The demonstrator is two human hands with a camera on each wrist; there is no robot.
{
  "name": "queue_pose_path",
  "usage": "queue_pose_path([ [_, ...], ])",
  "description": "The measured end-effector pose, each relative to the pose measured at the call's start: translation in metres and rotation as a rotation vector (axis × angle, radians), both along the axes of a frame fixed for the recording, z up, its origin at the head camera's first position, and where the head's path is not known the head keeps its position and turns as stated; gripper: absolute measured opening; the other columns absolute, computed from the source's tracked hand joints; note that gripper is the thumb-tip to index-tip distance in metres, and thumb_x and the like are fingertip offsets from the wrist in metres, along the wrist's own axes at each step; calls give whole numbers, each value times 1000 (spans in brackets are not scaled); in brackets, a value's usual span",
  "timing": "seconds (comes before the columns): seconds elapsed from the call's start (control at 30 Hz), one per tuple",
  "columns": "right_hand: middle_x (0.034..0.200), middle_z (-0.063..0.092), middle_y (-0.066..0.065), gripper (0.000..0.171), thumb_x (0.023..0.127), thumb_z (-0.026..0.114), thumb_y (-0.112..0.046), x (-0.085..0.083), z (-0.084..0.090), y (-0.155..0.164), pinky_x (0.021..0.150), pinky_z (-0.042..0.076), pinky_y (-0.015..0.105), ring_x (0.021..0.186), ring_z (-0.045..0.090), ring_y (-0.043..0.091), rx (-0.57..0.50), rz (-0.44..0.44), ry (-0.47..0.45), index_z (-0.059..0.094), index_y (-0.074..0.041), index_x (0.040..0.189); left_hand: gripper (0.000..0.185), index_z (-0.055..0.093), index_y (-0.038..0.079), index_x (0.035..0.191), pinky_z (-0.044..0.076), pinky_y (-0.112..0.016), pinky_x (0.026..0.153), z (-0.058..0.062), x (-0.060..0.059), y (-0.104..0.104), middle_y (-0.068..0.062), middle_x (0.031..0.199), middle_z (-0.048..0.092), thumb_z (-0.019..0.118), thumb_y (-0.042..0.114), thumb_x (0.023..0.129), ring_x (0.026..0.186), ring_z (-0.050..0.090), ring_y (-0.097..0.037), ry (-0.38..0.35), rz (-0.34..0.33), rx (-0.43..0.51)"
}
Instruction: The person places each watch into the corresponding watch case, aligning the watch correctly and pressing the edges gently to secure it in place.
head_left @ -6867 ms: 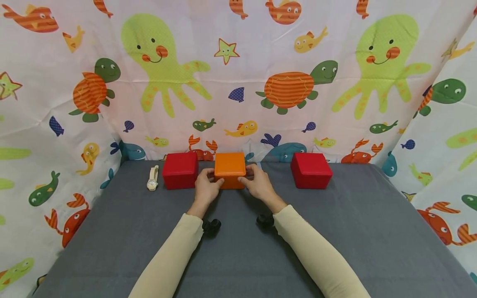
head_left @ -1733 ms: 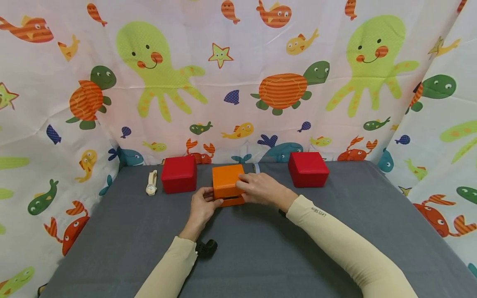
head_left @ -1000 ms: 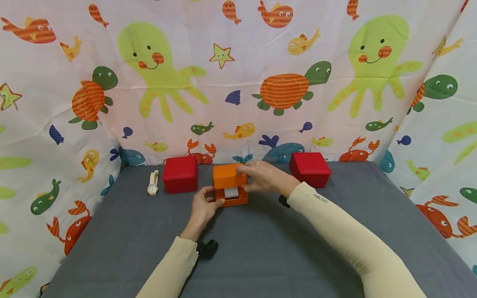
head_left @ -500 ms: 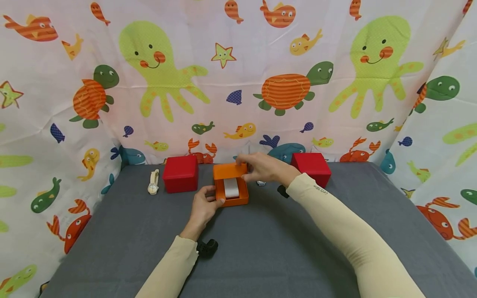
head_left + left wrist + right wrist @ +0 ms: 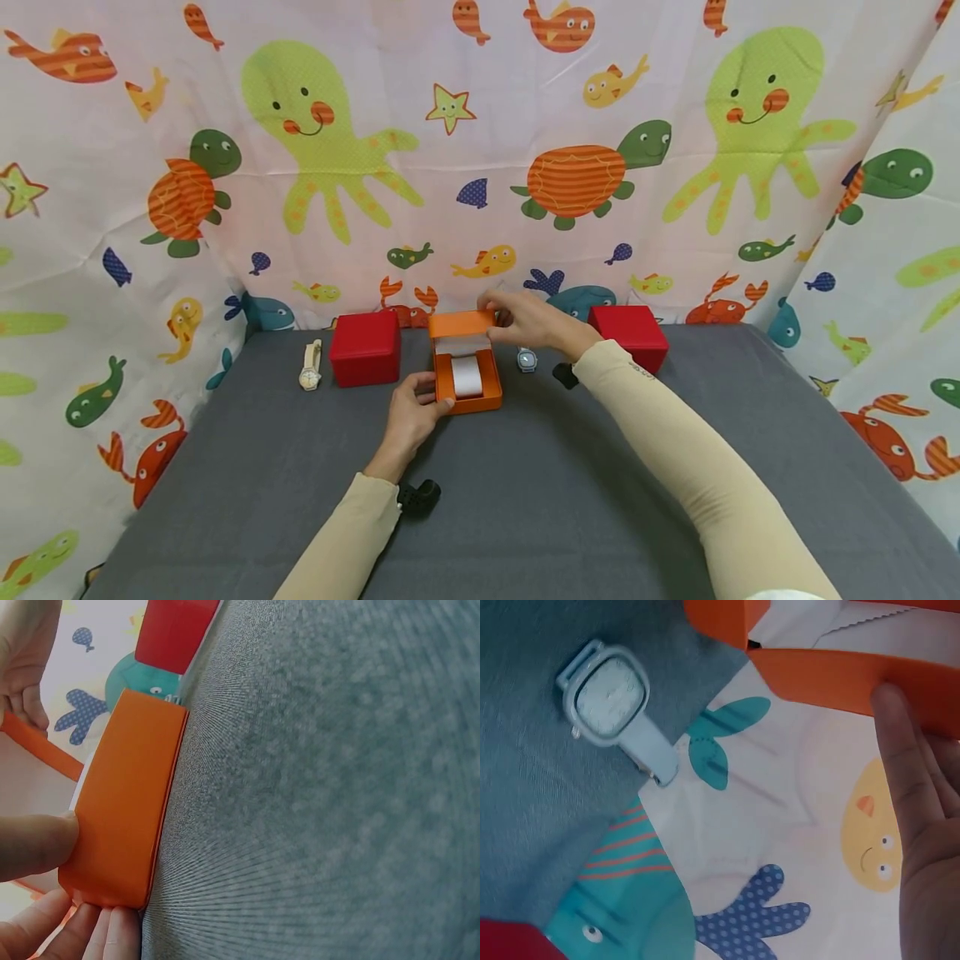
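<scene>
At centre frame on the grey table (image 5: 675, 467), a person's left hand (image 5: 411, 414) grips the near-left corner of an open orange box (image 5: 468, 386), thumb pressed to its side, fingers (image 5: 90, 930) curled beneath the edge. The right hand (image 5: 534, 323) pinches the raised lid (image 5: 461, 324), fingers (image 5: 900, 765) flat along its rim. Inside sits a white cushion (image 5: 467, 376). Judged from here, bracing the base firmly while tilting the lid gently back on its hinge should keep the box from sliding. A pale blue watch (image 5: 527, 359) lies just right of the box, near the lid hand; red boxes (image 5: 363, 347) flank it, with a cream watch (image 5: 309, 366) at far left.
</scene>
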State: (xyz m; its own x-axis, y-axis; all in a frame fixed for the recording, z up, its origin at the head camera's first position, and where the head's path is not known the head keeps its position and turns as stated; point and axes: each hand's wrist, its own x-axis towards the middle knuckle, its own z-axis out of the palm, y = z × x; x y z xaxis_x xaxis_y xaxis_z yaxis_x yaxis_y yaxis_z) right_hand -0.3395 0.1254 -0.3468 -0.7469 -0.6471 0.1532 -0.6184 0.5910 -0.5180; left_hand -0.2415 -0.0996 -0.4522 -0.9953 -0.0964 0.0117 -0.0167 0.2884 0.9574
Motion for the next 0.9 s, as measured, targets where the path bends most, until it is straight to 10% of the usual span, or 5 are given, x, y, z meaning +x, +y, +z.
queue_pose_path([
  [0.9,132,51,8,46,100,50,-30,-16,-23,-9,88,50,38,98,57,23,-208,-113,-27,43,-9,140,53,56,4,125,55,-39,80,1,-2,1,-16,117,58,77,2,77,105,61,-31,-29,16,6],
])
